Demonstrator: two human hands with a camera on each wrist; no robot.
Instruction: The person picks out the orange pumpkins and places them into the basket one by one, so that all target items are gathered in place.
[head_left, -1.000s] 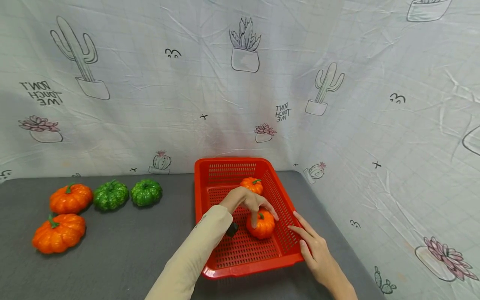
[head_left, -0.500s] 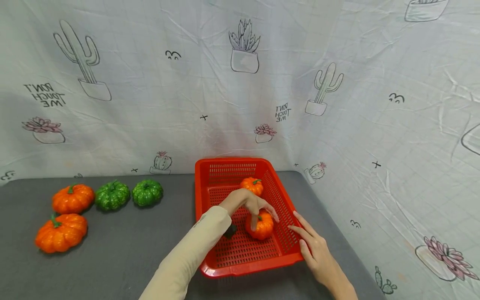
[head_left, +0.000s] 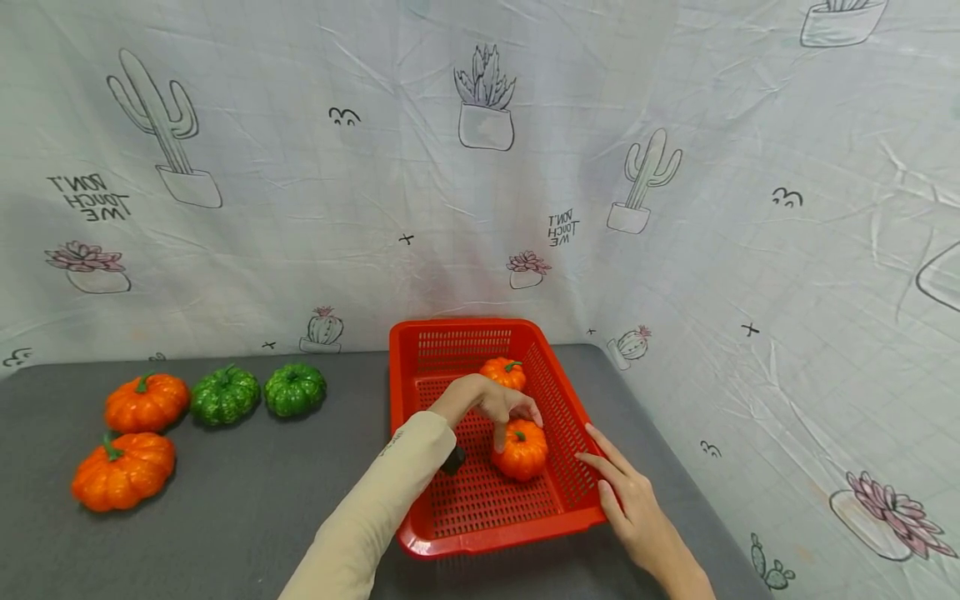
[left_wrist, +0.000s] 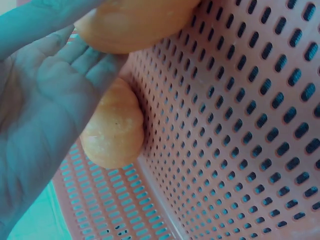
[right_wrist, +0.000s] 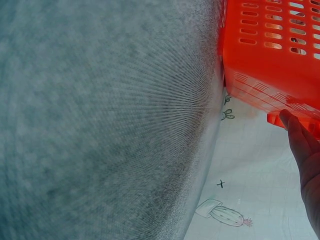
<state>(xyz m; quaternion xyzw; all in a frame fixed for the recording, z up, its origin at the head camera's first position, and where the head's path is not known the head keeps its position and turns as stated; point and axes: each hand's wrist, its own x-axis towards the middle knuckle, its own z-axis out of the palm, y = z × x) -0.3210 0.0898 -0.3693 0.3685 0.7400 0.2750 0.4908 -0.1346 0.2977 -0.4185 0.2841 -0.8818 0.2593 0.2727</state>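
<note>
My left hand (head_left: pixel 487 404) is bent down into the red plastic basket (head_left: pixel 420 543), over the nearer orange pumpkin (head_left: pixel 521 454). Its fingers lie loosely at the pumpkin's back edge and upper left, without wrapping it. In the left wrist view, my left palm (left_wrist: pixel 50 95) faces that pumpkin (left_wrist: pixel 140 22), and the other pumpkin (left_wrist: pixel 115 127) shows beyond. This second orange pumpkin (head_left: pixel 504 372) sits farther back in the basket. My right hand (head_left: pixel 633 508) rests on the basket's right rim with fingers extended; the right wrist view shows its fingers (right_wrist: pixel 299 142) at the rim.
At the left of the grey table (head_left: pixel 300 500) stand two orange pumpkins, one behind (head_left: pixel 146 402) and one nearer pumpkin (head_left: pixel 123 472). Beside them are two green pumpkins, a left one (head_left: pixel 225 395) and a right one (head_left: pixel 295 389). A cactus-printed cloth (head_left: pixel 300 208) borders the table.
My left hand's fingers have drawn back and left from the nearer pumpkin's right side, leaving more of it in sight. Both basket pumpkins and my right hand stay in place.
</note>
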